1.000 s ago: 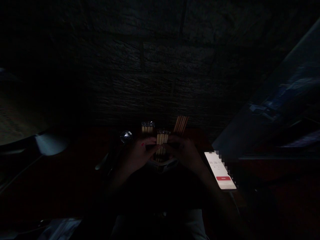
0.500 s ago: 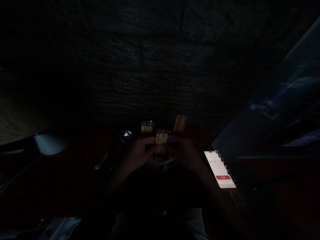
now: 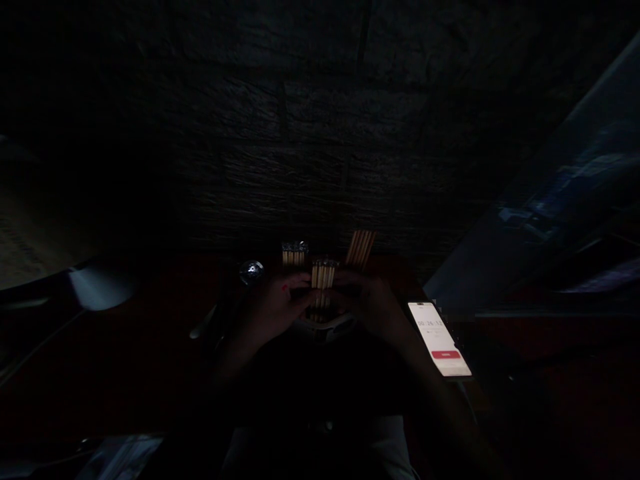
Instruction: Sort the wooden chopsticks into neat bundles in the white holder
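Between my two hands a bundle of thin pale wooden sticks [image 3: 324,273] stands upright, its upper end dark and shiny. My left hand [image 3: 283,300] grips it from the left, the thumb across its front. From the other side my right hand [image 3: 367,300] closes on the same bundle, the thumbs nearly meeting. Just below the hands is a light curved rim [image 3: 323,327], perhaps of a container; the dark hides most of it. Behind my left hand stands a similar bundle [image 3: 295,255] with a shiny top. Reddish-brown sticks [image 3: 361,248] lean behind my right hand.
A lit phone [image 3: 440,340] showing a running timer lies at the right. A round shiny object [image 3: 251,271] is left of the bundles. A rough block wall [image 3: 320,147] rises behind the dark table [image 3: 150,347]. A pale cone-like shape [image 3: 103,288] is at far left.
Both hands keep their hold on the bundle with hardly any movement. The timer on the phone has advanced. The view has shifted very slightly.
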A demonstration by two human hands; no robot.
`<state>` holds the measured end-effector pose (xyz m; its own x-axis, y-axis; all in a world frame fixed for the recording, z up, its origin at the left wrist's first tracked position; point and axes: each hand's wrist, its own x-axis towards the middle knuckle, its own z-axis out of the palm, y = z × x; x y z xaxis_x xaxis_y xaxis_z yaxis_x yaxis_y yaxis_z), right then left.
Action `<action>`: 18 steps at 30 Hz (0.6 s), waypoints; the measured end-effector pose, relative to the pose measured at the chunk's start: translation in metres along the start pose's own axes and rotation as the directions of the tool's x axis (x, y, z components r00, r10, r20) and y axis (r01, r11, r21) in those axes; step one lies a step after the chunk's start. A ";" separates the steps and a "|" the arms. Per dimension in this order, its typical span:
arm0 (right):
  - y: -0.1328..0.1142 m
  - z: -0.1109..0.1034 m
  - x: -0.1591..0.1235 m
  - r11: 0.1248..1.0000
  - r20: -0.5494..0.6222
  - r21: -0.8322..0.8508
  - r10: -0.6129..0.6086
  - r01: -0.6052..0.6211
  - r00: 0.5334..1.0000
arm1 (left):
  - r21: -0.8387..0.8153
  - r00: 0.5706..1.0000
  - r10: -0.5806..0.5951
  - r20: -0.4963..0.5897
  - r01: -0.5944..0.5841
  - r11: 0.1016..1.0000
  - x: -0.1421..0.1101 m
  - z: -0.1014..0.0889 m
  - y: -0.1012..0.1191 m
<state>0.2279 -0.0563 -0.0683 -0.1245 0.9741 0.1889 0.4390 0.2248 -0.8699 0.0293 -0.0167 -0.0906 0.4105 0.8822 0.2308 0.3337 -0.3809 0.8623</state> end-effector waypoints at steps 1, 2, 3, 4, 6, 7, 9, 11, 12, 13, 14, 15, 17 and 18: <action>-0.001 -0.001 -0.001 1.000 -0.002 -0.017 0.006 -0.006 1.000 | 0.001 1.000 0.001 -0.004 -0.001 1.000 0.000 0.000 0.000; -0.002 -0.002 -0.002 0.999 -0.004 -0.033 0.009 -0.009 1.000 | -0.001 1.000 0.003 -0.015 -0.003 1.000 0.000 0.000 0.000; -0.002 -0.003 -0.002 0.999 -0.004 -0.040 0.009 -0.009 1.000 | -0.001 1.000 0.007 -0.023 -0.007 1.000 0.000 0.000 0.000; -0.003 -0.004 -0.003 0.999 -0.003 -0.041 0.008 -0.008 1.000 | 0.001 0.999 0.014 -0.032 -0.014 1.000 0.000 0.000 0.000; -0.003 -0.004 -0.003 0.999 -0.007 -0.032 0.001 -0.001 1.000 | 0.008 0.998 0.027 -0.049 -0.027 1.000 0.000 0.000 0.001; -0.004 -0.004 -0.003 1.000 -0.008 -0.030 -0.005 0.004 1.000 | 0.011 0.998 0.033 -0.053 -0.032 0.999 0.000 0.000 0.001; -0.004 -0.003 -0.002 0.999 -0.007 -0.036 -0.002 0.002 1.000 | 0.007 0.998 0.035 -0.053 -0.035 0.999 0.000 0.000 0.002; -0.004 -0.002 -0.001 0.999 -0.004 -0.041 0.015 -0.015 1.000 | 0.002 0.998 0.023 -0.051 -0.023 1.000 -0.001 -0.001 0.003; -0.005 -0.002 -0.001 0.999 -0.005 -0.039 0.028 -0.028 1.000 | -0.001 0.999 0.014 -0.049 -0.014 1.000 -0.001 -0.001 0.003; -0.005 -0.001 -0.001 0.999 -0.008 -0.037 0.040 -0.040 0.999 | -0.003 0.999 0.005 -0.048 -0.005 1.000 -0.001 0.000 0.004; -0.005 -0.001 -0.001 0.998 -0.014 -0.037 0.048 -0.049 0.999 | -0.009 0.999 -0.004 -0.047 0.004 1.000 -0.001 0.000 0.004; -0.005 -0.001 -0.001 0.998 -0.020 -0.037 0.049 -0.049 0.999 | -0.017 0.999 -0.010 -0.046 0.010 1.000 -0.001 0.000 0.004; -0.005 -0.001 -0.001 0.999 -0.023 -0.036 0.029 -0.030 0.999 | -0.022 0.999 -0.007 -0.049 0.006 1.000 0.000 0.001 0.004; -0.004 -0.001 -0.001 0.999 -0.020 -0.040 0.014 -0.015 1.000 | -0.018 0.999 -0.001 -0.054 0.000 1.000 0.000 0.001 0.003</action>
<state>0.2273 -0.0580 -0.0641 -0.1004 0.9775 0.1853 0.4762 0.2108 -0.8537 0.0313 -0.0180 -0.0886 0.3640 0.8962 0.2537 0.3183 -0.3757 0.8704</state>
